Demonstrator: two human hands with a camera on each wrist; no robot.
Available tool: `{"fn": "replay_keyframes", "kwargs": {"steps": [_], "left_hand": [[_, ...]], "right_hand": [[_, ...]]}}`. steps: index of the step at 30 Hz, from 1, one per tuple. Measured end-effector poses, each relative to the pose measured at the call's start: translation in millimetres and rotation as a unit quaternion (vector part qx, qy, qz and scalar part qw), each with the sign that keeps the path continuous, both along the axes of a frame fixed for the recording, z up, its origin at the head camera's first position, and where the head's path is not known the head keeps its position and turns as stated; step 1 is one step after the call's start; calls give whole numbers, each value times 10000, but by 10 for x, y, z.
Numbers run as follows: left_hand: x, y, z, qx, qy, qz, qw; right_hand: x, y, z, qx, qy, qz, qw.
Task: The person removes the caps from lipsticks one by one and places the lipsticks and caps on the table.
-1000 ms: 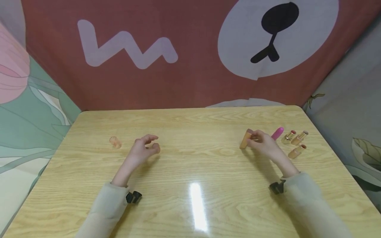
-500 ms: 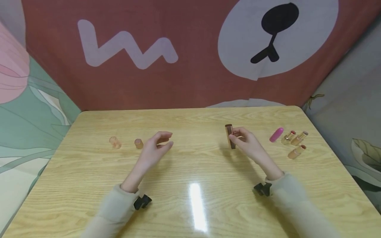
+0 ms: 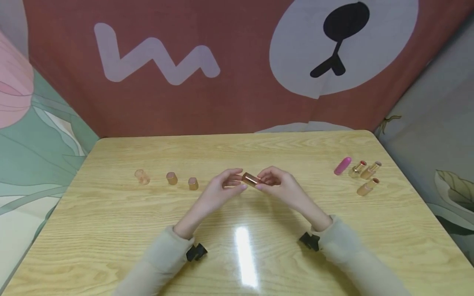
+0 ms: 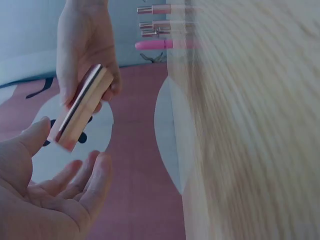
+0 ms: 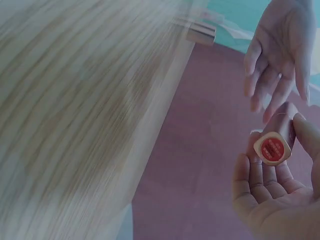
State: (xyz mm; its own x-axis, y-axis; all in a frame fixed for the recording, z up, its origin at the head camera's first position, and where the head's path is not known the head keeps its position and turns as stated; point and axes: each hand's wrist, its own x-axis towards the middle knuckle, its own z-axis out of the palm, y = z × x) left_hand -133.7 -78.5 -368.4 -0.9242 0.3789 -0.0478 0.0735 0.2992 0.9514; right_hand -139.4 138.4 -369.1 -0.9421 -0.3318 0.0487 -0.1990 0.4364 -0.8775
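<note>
Over the table (image 3: 237, 150), mid-span: lipstick tube (image 3: 250, 179), tilted | Right hand (image 3: 282, 186): grip pinching tube | Left hand (image 3: 220, 191): grip unclosed, near tube's free end | Step — presumably two-handed alignment | Next — likely requires closing left grip there

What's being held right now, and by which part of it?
A lipstick tube: the right hand holds it near the end with the red label. The left hand is open by the other end.

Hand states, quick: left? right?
Left hand: open, gripping nothing.
Right hand: closed, holding the lipstick tube.
</note>
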Motion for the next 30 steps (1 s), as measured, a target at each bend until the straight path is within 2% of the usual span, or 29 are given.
{"fn": "replay_keyframes", "kwargs": {"steps": [3,7,13,20,25,30], "left_hand": [[18,33,1,9,47,-1,10000],[34,43,10,65,-59,175,9998],[49,54,18,547,-361,273,9975],[67,77,30,1050,-529,224,9928],[86,80,40,1138,-500,192,9921],[97,73,46,1136,-478,5,9924]], "right_hand": [[24,-42,14,-45,-25,126,9999],[33,-54,8,61,-70,278,9996],[38,-65,4,241,-81,491,9985],[40,-73,16,260,-202,478,9983],[41,-51,19,231,-238,509,9982],[43,-14,30,209,-192,599,9978]]}}
